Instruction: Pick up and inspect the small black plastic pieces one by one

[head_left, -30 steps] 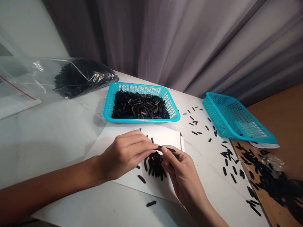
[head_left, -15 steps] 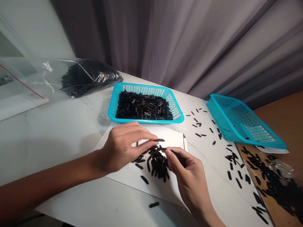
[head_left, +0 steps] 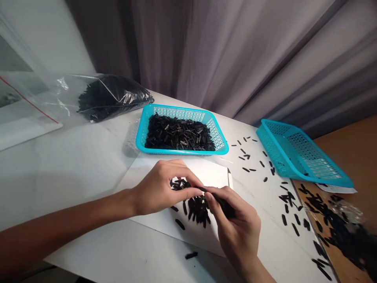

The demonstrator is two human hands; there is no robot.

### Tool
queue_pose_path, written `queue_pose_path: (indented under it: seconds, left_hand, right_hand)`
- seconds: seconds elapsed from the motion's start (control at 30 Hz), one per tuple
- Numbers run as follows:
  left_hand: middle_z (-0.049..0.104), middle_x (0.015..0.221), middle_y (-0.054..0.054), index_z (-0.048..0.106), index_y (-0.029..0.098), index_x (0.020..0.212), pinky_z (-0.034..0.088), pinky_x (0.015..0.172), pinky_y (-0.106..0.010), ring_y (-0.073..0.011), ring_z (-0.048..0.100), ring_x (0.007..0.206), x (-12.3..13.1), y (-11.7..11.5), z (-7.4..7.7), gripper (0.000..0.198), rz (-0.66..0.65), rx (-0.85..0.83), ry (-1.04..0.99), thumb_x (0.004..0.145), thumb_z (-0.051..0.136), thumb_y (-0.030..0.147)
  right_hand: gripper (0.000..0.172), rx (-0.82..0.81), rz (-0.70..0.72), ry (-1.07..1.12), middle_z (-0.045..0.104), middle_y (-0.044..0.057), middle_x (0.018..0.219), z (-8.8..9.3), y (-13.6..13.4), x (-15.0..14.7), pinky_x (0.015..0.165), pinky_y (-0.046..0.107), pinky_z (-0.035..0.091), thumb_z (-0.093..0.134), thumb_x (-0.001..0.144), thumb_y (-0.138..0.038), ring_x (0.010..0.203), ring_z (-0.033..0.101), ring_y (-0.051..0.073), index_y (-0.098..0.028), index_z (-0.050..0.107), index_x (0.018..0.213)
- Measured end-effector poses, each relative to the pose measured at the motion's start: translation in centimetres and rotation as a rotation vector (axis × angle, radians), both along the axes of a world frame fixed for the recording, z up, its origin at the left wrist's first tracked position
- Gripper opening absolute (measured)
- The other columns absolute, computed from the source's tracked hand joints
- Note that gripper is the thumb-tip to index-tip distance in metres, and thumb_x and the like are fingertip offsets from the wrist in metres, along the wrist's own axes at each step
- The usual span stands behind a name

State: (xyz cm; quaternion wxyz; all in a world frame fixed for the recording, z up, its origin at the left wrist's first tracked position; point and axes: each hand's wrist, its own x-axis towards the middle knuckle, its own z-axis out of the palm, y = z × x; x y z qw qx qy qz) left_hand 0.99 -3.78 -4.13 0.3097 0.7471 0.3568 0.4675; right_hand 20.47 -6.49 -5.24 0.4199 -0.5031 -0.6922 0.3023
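My left hand (head_left: 165,186) is closed in a pinch, its thumb and fingertips on a small black piece that meets the fingertips of my right hand (head_left: 235,216). Several black pieces (head_left: 225,206) are gathered in my right hand, whose fingers are wrapped round them. Below the hands, a pile of black pieces (head_left: 198,210) lies on a white sheet (head_left: 206,239). Just beyond them stands a turquoise basket (head_left: 182,152) holding many black pieces (head_left: 179,133).
A clear bag of black pieces (head_left: 112,96) lies at the back left. At the right, a second turquoise basket (head_left: 312,147) stands tilted. Loose black pieces are scattered on the white table (head_left: 97,243) and the brown surface (head_left: 347,271). A grey curtain (head_left: 224,55) hangs behind.
My left hand has moved right and slightly down, bringing its fingertips against those of my right hand. The piece that stuck out of its pinch is now mostly hidden.
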Motion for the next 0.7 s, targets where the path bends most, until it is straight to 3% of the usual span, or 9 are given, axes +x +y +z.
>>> queue_pose_path:
  seconds: [0.1, 0.2, 0.4, 0.6, 0.7]
  left_hand:
    - [0.075, 0.075, 0.000, 0.077, 0.017, 0.083, 0.051, 0.066, -0.023, -0.0133, 0.066, 0.072, 0.3, -0.3, -0.1, 0.006, 0.079, -0.189, -0.061, 0.078, 0.080, 0.015]
    - [0.076, 0.078, 0.000, 0.078, 0.020, 0.084, 0.052, 0.069, -0.024, -0.0146, 0.068, 0.075, 0.1, -0.2, -0.3, 0.005, 0.134, -0.284, -0.077, 0.079, 0.078, 0.018]
    - [0.078, 0.094, -0.002, 0.079, 0.022, 0.094, 0.055, 0.078, -0.027, -0.0182, 0.072, 0.090, -0.1, 0.0, -0.4, 0.012, 0.099, -0.461, -0.139, 0.087, 0.069, 0.021]
    - [0.078, 0.095, -0.005, 0.079, 0.019, 0.094, 0.057, 0.076, -0.029, -0.0198, 0.072, 0.088, -0.1, 0.3, -0.2, 0.013, 0.085, -0.516, -0.181, 0.088, 0.068, 0.024]
    - [0.079, 0.096, -0.007, 0.079, 0.018, 0.093, 0.058, 0.077, -0.030, -0.0204, 0.073, 0.090, -0.2, 0.3, -0.4, 0.014, 0.093, -0.541, -0.199, 0.088, 0.069, 0.026]
  right_hand:
    - [0.016, 0.081, 0.053, -0.135, 0.064, 0.002, 0.075, -0.8, 0.7, 0.2, 0.055, 0.027, 0.045, 0.061, 0.093, -0.018, 0.060, 0.057, 0.015, -0.023, 0.073, 0.102]
    - [0.022, 0.088, 0.173, -0.256, 0.067, 0.008, 0.093, -1.6, 1.3, 0.3, 0.066, 0.031, 0.052, 0.058, 0.094, -0.018, 0.077, 0.064, 0.019, -0.021, 0.067, 0.113]
    - [0.029, 0.070, 0.322, -0.245, 0.065, 0.012, 0.123, -1.2, 1.5, 0.6, 0.090, 0.040, 0.054, 0.056, 0.094, -0.019, 0.111, 0.064, 0.026, -0.025, 0.066, 0.121]
    - [0.030, -0.056, 0.237, -0.077, 0.067, 0.008, 0.130, 0.0, 2.0, 1.4, 0.099, 0.044, 0.051, 0.047, 0.098, -0.018, 0.120, 0.063, 0.027, -0.028, 0.068, 0.115]
    - [0.037, -0.008, 0.158, -0.188, 0.066, 0.008, 0.133, -0.1, 3.4, 2.9, 0.102, 0.047, 0.049, 0.042, 0.094, -0.012, 0.124, 0.061, 0.027, -0.027, 0.067, 0.117]
